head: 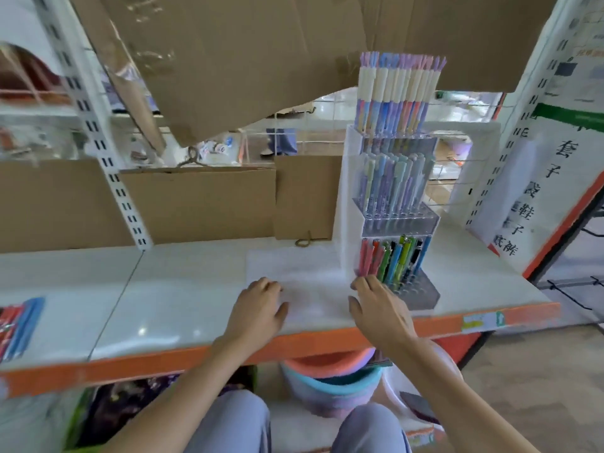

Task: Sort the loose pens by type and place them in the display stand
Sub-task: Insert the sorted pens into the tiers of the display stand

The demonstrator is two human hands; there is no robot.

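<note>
White shelf board (196, 289) with an orange front edge carried a clear 3-tier display stand (397, 220) at the right. Her right hand (379, 305) touched the stand's lowest tier w/ fingers nearly straight, by the red pens (367, 258); I could not tell if it pinched one. Left hand (258, 308) lay flat on a white foam sheet (294, 266), holding nothing. Loose pens (19, 325) lay far left, long axes pointing away from her, so the left hand was nearer, I think.

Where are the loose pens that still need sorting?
In the head view the loose pens lie at the far left edge of the white shelf, well away from the left hand and the display stand.
</note>
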